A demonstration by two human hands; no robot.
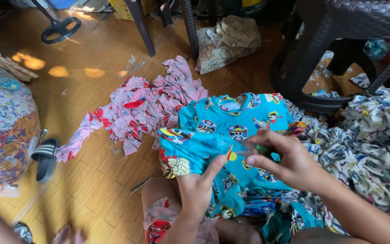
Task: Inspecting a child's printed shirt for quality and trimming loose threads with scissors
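Left hand [198,187]: nearest you, your fingers clamp the blue printed shirt [231,131] over your knee.
Right hand [285,160]: pinches the shirt's fabric just right.
Pink clothes [141,108]: far-left on floor [91,180].
White printed clothes [362,149]: right.

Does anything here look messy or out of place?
Yes. Small fabric scraps litter the wooden floor, and a lone black sandal lies beside a plastic-wrapped bundle. The blue printed shirt in both hands looks intact.
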